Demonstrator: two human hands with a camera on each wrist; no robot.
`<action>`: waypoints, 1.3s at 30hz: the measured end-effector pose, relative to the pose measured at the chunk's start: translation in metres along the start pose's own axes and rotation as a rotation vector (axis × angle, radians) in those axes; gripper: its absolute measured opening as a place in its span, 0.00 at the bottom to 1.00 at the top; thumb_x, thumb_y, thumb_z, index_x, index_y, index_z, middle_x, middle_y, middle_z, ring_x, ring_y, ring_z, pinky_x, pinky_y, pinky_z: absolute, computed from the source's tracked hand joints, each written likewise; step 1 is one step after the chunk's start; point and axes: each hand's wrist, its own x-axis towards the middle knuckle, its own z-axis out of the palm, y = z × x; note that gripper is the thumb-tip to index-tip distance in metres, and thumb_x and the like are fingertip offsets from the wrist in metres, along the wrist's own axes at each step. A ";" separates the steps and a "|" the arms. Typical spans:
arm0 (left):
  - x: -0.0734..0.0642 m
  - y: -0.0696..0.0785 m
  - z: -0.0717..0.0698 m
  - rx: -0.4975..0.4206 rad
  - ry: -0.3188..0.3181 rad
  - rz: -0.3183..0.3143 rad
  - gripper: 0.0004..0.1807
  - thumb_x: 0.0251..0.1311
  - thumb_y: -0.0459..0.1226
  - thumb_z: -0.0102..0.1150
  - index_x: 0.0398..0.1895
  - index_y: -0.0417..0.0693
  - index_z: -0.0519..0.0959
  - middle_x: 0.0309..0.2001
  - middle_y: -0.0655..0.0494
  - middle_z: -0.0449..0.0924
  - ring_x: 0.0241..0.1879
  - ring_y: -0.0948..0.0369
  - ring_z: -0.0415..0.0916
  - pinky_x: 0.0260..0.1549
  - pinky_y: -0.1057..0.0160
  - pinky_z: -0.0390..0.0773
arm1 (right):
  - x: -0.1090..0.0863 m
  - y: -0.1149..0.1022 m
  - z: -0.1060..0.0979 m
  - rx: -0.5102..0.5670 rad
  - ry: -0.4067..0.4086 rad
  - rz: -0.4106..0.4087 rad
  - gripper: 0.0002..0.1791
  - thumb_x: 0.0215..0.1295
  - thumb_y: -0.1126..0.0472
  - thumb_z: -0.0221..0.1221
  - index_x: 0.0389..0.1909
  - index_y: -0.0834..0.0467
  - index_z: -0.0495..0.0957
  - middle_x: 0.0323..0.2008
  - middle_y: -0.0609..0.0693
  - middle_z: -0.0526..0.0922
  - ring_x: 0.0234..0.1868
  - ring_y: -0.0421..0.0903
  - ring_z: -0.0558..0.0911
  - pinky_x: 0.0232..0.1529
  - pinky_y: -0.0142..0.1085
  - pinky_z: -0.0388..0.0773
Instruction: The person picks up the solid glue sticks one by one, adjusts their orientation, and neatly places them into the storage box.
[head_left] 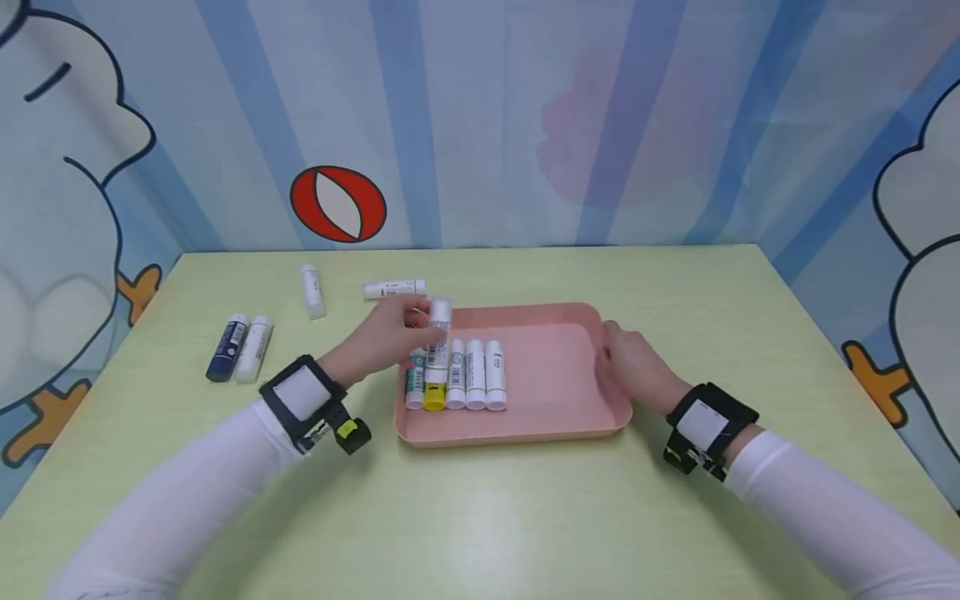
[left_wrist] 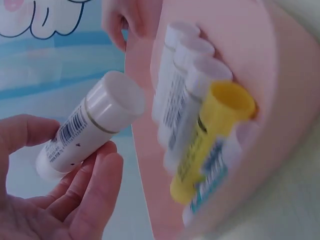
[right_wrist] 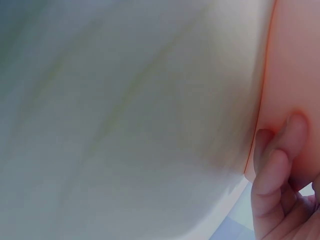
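Note:
My left hand (head_left: 384,335) pinches a white glue stick (left_wrist: 85,127) with a barcode between thumb and fingers, over the left end of a pink tray (head_left: 551,367). Below it, a row of glue sticks lies in the tray: a teal-and-white one (head_left: 415,383), a yellow one (left_wrist: 207,140) partly hidden by the held stick in the head view, and three white ones, among them a white glue stick (head_left: 495,375) at the row's right end. My right hand (head_left: 641,367) grips the tray's right edge; its fingers (right_wrist: 272,175) curl against the pink side in the right wrist view.
Left of the tray, a dark blue stick (head_left: 227,348) and a white stick (head_left: 253,350) lie side by side on the pale table (head_left: 480,517). Farther back lie a small white stick (head_left: 312,292) and another white stick (head_left: 393,288) behind my left hand. A printed backdrop (head_left: 480,125) stands behind.

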 end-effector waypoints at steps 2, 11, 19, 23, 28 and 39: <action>0.003 0.005 0.009 -0.020 -0.021 -0.001 0.27 0.56 0.44 0.57 0.56 0.44 0.64 0.42 0.48 0.71 0.42 0.51 0.71 0.30 0.61 0.77 | 0.000 -0.001 0.000 -0.001 0.000 -0.003 0.13 0.66 0.65 0.43 0.49 0.68 0.61 0.21 0.54 0.67 0.20 0.45 0.70 0.19 0.35 0.66; 0.012 0.029 0.053 -0.095 -0.162 0.021 0.29 0.57 0.41 0.56 0.60 0.52 0.56 0.42 0.49 0.74 0.38 0.53 0.75 0.29 0.60 0.77 | 0.001 -0.001 0.000 0.009 -0.010 -0.017 0.14 0.66 0.66 0.43 0.50 0.68 0.61 0.22 0.54 0.67 0.21 0.45 0.70 0.20 0.35 0.66; 0.037 0.045 0.089 -0.094 -0.261 0.125 0.30 0.56 0.36 0.56 0.60 0.42 0.57 0.39 0.47 0.74 0.31 0.52 0.76 0.29 0.56 0.76 | -0.002 0.000 -0.002 0.010 -0.022 -0.044 0.13 0.68 0.66 0.39 0.50 0.69 0.60 0.24 0.54 0.67 0.24 0.46 0.70 0.23 0.36 0.67; 0.051 0.053 0.103 -0.028 -0.248 0.135 0.24 0.55 0.35 0.57 0.53 0.42 0.61 0.40 0.49 0.72 0.33 0.56 0.75 0.30 0.61 0.76 | -0.003 0.002 -0.003 0.010 -0.028 -0.073 0.15 0.70 0.65 0.35 0.52 0.70 0.58 0.26 0.54 0.69 0.27 0.46 0.70 0.25 0.36 0.68; 0.073 0.056 0.121 0.055 -0.255 0.109 0.20 0.55 0.38 0.58 0.48 0.43 0.63 0.38 0.51 0.72 0.32 0.59 0.74 0.27 0.65 0.74 | -0.005 0.002 -0.004 0.078 -0.074 -0.044 0.20 0.72 0.60 0.31 0.58 0.68 0.53 0.26 0.54 0.67 0.27 0.46 0.70 0.25 0.37 0.67; 0.101 0.070 0.158 0.293 -0.280 0.117 0.15 0.57 0.39 0.51 0.45 0.40 0.69 0.32 0.53 0.70 0.25 0.62 0.70 0.22 0.69 0.69 | -0.005 0.007 -0.003 0.013 -0.031 -0.128 0.20 0.70 0.64 0.36 0.57 0.72 0.54 0.39 0.62 0.74 0.37 0.49 0.72 0.34 0.38 0.68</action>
